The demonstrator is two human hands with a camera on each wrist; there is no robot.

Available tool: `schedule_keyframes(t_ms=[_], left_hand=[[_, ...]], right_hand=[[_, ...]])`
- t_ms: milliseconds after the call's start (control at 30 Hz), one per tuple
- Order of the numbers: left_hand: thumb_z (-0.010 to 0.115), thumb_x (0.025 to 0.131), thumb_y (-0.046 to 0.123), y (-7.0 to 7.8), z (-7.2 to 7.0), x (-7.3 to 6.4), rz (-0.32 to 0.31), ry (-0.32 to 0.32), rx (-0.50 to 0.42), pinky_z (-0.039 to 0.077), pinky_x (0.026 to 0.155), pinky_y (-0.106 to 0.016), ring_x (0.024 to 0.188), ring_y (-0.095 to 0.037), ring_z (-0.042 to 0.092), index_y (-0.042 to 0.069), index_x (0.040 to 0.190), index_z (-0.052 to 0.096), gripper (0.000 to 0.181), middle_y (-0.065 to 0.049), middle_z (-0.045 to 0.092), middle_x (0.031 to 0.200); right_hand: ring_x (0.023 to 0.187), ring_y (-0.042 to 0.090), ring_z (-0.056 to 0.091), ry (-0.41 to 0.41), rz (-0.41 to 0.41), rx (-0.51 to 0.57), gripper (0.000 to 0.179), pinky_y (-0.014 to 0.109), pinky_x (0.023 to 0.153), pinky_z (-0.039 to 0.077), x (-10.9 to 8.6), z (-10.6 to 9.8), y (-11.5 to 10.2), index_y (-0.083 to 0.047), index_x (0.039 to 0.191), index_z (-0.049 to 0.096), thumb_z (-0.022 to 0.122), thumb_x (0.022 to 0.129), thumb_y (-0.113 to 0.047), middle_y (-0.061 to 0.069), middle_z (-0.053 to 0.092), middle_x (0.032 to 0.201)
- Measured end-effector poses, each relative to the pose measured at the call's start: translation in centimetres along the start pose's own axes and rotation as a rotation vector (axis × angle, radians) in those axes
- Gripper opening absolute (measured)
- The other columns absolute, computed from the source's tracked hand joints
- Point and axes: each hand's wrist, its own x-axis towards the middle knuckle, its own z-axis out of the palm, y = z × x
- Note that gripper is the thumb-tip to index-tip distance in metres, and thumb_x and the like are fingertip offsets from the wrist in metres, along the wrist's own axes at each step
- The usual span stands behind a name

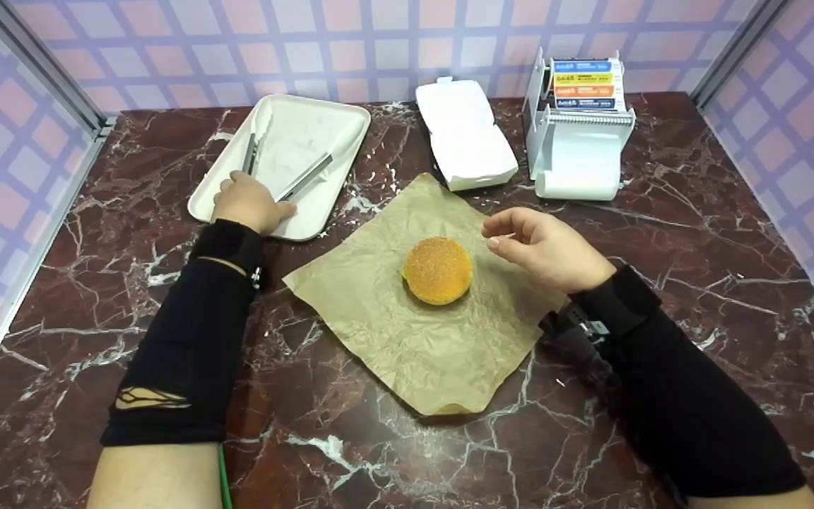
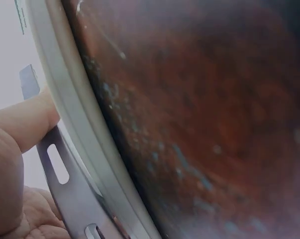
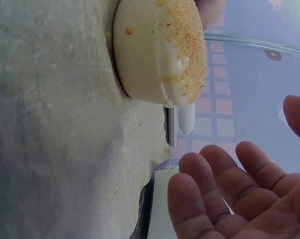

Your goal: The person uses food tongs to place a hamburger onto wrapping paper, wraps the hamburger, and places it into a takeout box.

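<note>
My left hand [image 1: 246, 203] reaches over the near end of a white tray [image 1: 302, 131] and holds food tongs [image 1: 306, 177]. The tongs lie spread, metal arms with white tips pointing to the tray's far side. In the left wrist view the thumb [image 2: 28, 119] lies against a slotted metal arm of the tongs [image 2: 65, 181], beside the tray rim [image 2: 85, 104]. A round burger bun [image 1: 438, 271] with a crumbed golden top sits on brown paper [image 1: 442, 346]. Just right of the bun, my right hand [image 1: 548, 247] hovers with loosely bent fingers, holding nothing.
A white clamshell box [image 1: 467, 134], lid raised, stands behind the paper. To its right is a label dispenser [image 1: 584, 134] with coloured rolls and a white roll in front. Checked walls enclose the marble-patterned table [image 1: 350, 452] at the back and sides.
</note>
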Motion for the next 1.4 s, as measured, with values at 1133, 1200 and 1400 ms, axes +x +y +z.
schedule_keyframes(t_ms=[1133, 1200, 1400], left_hand=[[0.073, 0.083, 0.072, 6.8, 6.1, -12.8, 0.473, -0.300, 0.338, 0.018, 0.131, -0.063, 0.159, -0.051, 0.017, 0.019, 0.171, 0.004, 0.124, -0.021, 0.005, 0.176], [0.073, 0.083, 0.073, 6.8, 6.2, -12.7, 0.464, -0.327, 0.341, 0.016, 0.131, -0.063, 0.160, -0.052, 0.013, 0.019, 0.171, 0.003, 0.124, -0.020, 0.002, 0.176], [0.073, 0.082, 0.074, 7.0, 6.2, -12.5, 0.443, -0.366, 0.347, 0.013, 0.130, -0.064, 0.160, -0.051, 0.004, 0.021, 0.171, 0.004, 0.124, -0.017, -0.004, 0.176]], right_hand=[[0.108, 0.017, 0.063, 0.170, 0.057, -0.037, 0.037, 0.022, 0.090, 0.052, 0.6, -0.8, 0.8, 0.000, 0.137, 0.061, 0.062, 0.105, -0.020, 0.015, 0.069, 0.132], [0.110, 0.019, 0.063, 0.175, 0.056, -0.047, 0.038, 0.025, 0.094, 0.050, 0.6, -0.8, 0.7, -0.001, 0.136, 0.061, 0.063, 0.104, -0.021, 0.014, 0.069, 0.132], [0.116, 0.024, 0.063, 0.173, 0.061, -0.062, 0.040, 0.036, 0.103, 0.048, 0.6, -0.7, 0.6, -0.001, 0.137, 0.061, 0.064, 0.104, -0.023, 0.014, 0.069, 0.133]])
